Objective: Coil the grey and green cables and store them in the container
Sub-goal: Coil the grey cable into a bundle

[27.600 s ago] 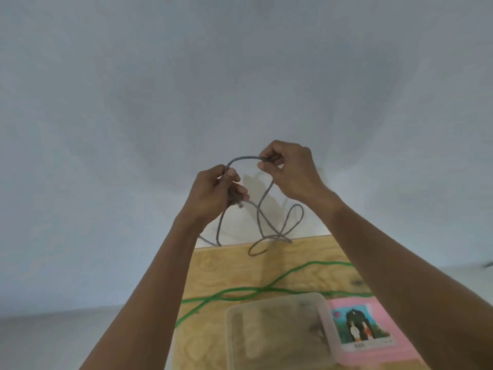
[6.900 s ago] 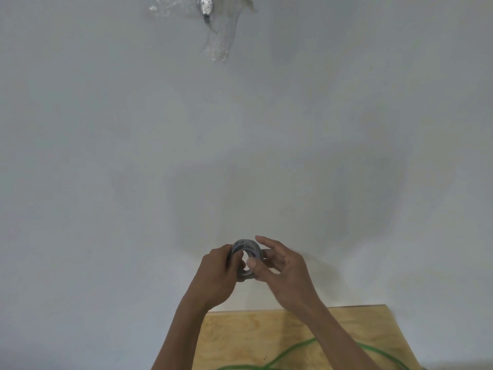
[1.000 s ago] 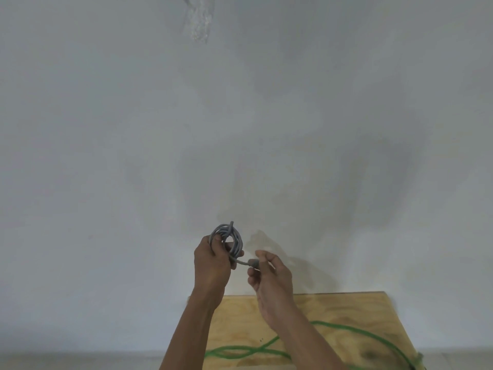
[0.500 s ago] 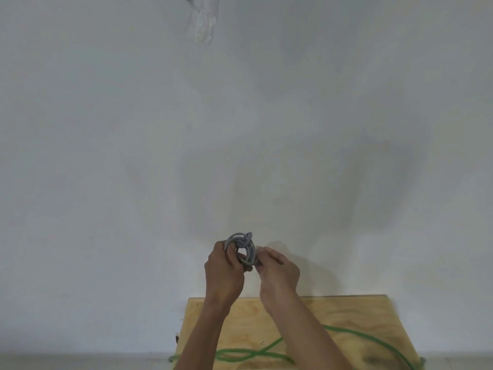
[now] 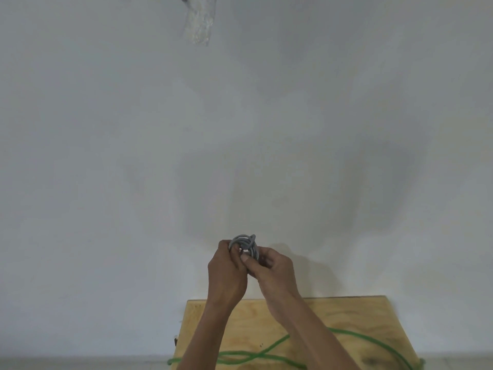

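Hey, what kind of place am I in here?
Probably a bare indoor work corner: a plywood tabletop against a plain grey wall, with clear tape stuck high on it.

Coil [image 5: 245,244]: above the tabletop's [image 5: 346,313] far edge, between left hand [image 5: 226,273] and right hand [image 5: 272,273]. Loose cable [image 5: 354,336]: on tabletop, nearer than coil.

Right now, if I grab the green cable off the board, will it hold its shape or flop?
Likely floppy: the green cable lies in loose, crossing curves on the board. It will probably trail and drag, since it runs past the board's edge. The grey cable stays coiled only while the left hand and right hand grip it.
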`<state>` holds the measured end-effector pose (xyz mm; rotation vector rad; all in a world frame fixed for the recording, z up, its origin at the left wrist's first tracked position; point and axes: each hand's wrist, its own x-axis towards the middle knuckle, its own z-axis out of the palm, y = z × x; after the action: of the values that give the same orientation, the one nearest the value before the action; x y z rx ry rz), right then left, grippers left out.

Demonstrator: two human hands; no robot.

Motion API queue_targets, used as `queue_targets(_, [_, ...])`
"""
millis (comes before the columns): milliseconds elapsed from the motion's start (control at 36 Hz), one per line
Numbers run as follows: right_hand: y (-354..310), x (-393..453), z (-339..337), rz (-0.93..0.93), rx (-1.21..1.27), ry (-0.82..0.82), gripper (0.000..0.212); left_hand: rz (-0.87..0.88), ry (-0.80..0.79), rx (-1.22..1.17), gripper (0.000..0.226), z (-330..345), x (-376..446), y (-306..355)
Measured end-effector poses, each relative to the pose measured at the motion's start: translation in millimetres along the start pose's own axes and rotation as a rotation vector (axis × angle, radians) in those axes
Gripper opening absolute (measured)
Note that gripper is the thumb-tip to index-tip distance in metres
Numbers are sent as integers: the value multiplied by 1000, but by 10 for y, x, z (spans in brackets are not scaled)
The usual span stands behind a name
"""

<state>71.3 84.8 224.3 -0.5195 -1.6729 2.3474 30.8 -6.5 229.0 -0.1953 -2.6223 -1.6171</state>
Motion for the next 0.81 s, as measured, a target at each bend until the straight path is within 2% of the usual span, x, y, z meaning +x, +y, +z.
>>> queue_targets(56, [10,-5,10,-16,-5,30,14,1,-15,8,22,1,22,4])
queue_targets(167, [2,-13,31,55,147,25,19,-57,-46,-16,24,-3,44,-21])
queue_targets(250, [33,-3,15,99,237,32,22,-111,-94,-143,30,-21,30,-62])
queue_targets(361, [49,0,-17,152,395,-32,25,-150,-148,-304,35,-89,25,-83])
queue_targets(444, [18,17,-2,192,441,-110,27,-132,-203,-332,40,-120,25,-108])
queue_targets(528, [25,27,47,160,361,-96,27,-111,-216,-315,40,-124,16,-161])
queue_targets(667, [177,-18,134,-22,63,91,28,-123,-61,-194,37,-79,18,-289])
queue_targets(722, [212,-77,160,-71,-63,66,28,-138,-25,-171,34,-92,0,-313])
queue_targets(806, [254,-145,191,-148,-298,75,31,-169,-57,-219,32,-157,-32,-325])
